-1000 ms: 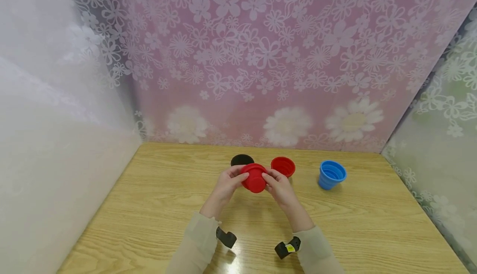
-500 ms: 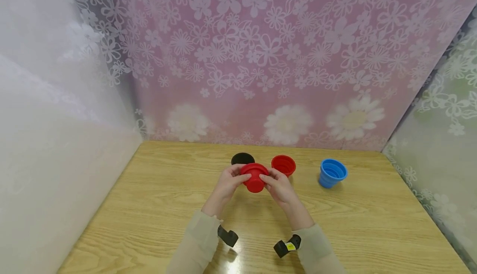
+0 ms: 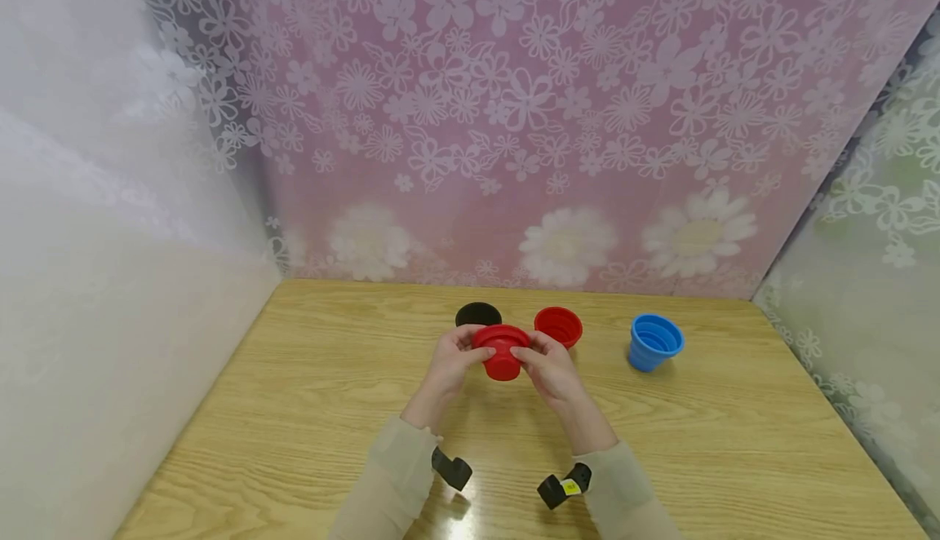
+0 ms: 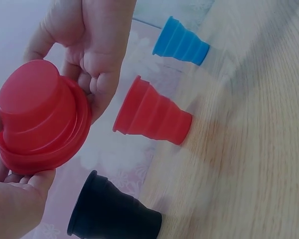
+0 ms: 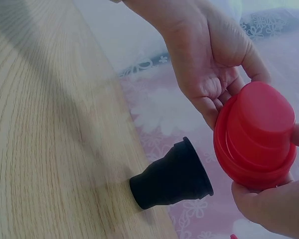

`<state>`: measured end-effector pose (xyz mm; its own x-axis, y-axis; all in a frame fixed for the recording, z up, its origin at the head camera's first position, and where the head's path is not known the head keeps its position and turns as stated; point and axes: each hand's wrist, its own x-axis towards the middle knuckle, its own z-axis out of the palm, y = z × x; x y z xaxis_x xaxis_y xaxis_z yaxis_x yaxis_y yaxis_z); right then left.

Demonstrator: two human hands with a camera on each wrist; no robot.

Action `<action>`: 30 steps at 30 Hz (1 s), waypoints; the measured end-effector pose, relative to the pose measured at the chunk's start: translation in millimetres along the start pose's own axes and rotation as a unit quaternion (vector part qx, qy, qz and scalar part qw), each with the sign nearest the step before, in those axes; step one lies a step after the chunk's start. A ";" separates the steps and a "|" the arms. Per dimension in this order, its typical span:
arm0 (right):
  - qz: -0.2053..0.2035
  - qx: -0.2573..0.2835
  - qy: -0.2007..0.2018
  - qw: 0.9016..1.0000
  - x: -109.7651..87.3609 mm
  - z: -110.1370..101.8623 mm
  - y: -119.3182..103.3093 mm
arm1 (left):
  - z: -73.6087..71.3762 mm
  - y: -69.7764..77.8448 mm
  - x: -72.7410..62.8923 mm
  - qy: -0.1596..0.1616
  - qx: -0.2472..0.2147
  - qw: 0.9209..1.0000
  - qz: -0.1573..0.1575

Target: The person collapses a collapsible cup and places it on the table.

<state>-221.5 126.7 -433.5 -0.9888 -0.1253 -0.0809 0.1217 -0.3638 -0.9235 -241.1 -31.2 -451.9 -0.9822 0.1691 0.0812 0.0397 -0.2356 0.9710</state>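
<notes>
Both hands hold a red collapsible cup up above the table, its rim away from me and its base toward me. My left hand grips its left side, thumb on the wall and fingers behind the rim. On the opposite side my right hand grips it the same way. The left wrist view shows the cup partly folded, with the lower section standing out from the wide rim. In the right wrist view the cup hides some fingertips.
Behind the hands a black cup stands partly hidden. A second red cup is right of it, and a blue cup stands farther right. All are on the wooden table, with a floral curtain behind.
The held red cup has tilted so that its base points lower and more of its side wall shows. Both thumbs have moved slightly closer together on it. The other cups have not moved.
</notes>
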 end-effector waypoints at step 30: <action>-0.118 -0.308 0.025 0.944 0.5 -4.5 4.8 | 3.5 26.7 -21.1 0.007 0.163 0.984 0.074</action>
<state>-221.8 129.1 -439.6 -0.9868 -0.0583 0.1509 -0.1604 0.2307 -0.9597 -218.7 -37.7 -426.9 -0.9639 0.1415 0.2257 0.2364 0.0636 0.9696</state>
